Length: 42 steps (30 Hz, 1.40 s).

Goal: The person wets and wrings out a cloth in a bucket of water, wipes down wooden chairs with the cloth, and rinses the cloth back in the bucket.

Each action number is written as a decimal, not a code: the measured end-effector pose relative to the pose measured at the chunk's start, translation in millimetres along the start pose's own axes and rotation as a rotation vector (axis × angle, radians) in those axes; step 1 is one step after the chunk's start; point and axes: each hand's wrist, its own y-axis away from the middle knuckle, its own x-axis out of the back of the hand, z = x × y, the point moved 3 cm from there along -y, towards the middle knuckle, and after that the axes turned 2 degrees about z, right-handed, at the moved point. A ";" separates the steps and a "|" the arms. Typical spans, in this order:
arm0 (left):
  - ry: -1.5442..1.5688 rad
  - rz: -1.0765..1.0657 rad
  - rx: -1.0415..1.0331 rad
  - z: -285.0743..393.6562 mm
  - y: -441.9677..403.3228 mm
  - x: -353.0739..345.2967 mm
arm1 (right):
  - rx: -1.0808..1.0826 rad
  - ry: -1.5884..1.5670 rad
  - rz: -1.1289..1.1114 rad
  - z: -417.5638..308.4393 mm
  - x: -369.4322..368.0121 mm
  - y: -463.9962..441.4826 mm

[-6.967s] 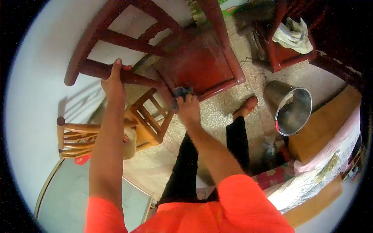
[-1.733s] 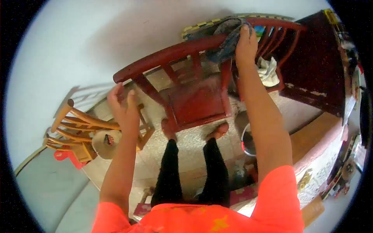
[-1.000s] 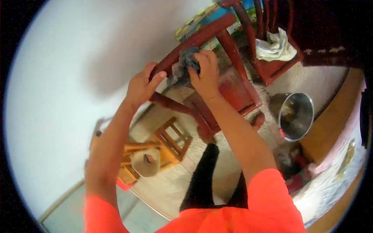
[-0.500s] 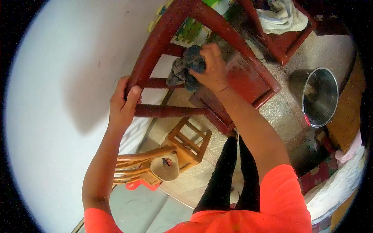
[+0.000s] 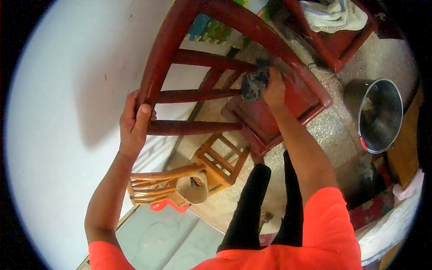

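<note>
Red wooden chair (image 5: 299, 101) sits right in front of the person, near the wall; legs mostly hidden. Back rail (image 5: 162, 58) is held by left hand (image 5: 133, 123): fingers curled around it, thumb on near side. Good brace, best held firm so the frame doesn't rock under rubbing. Slats (image 5: 198, 95) run from rail toward seat; dark gray cloth (image 5: 254, 85) is at the seat-side ends of the upper two. Right hand (image 5: 275, 90) has it bunched, fingers closed on the wad; fingertips partly hidden, and pressure on the wood can't be told. Probably works better with the cloth wrapped around each slat, one full stroke along its length, folding to a fresh side, then getting into the joints, where grime likely collects.

Room: white wall (image 5: 90, 67) on the left with shadows on it; speckled floor (image 5: 324, 123), light-toned. Second red chair (image 5: 337, 58) upper right, white cloth (image 5: 337, 20) lying on its seat. Light wooden chair (image 5: 216, 167) lower left, below the red one. Metal bucket (image 5: 353, 101) on floor at right, well apart from both hands. Pale bowl-shaped item (image 5: 188, 195) at the light chair, dark patterned bit inside, unclear.
</note>
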 end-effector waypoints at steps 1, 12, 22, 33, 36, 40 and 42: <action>-0.059 -0.002 -0.021 2.3 -1.0 0.4 | -0.112 0.061 -0.057 1.2 1.8 -3.3; -0.026 0.059 -0.026 8.5 -0.7 -3.6 | -0.072 -0.394 -0.229 -172.9 10.5 48.1; -0.082 0.021 -0.002 5.6 -2.8 -4.1 | 0.308 0.168 -0.049 -193.8 29.8 13.1; -0.113 0.032 -0.012 2.2 -4.8 -1.6 | -0.414 -1.007 -0.214 -135.0 10.5 95.3; -0.071 0.055 -0.037 1.4 -4.3 -2.6 | -0.453 -0.949 -0.121 -130.9 40.6 102.7; -0.066 0.039 -0.037 2.5 -3.4 -2.8 | -0.062 -0.403 -0.070 -114.4 38.5 53.3; -0.107 0.055 -0.067 4.7 -3.2 -2.2 | 0.348 0.113 -0.029 -127.1 34.3 25.3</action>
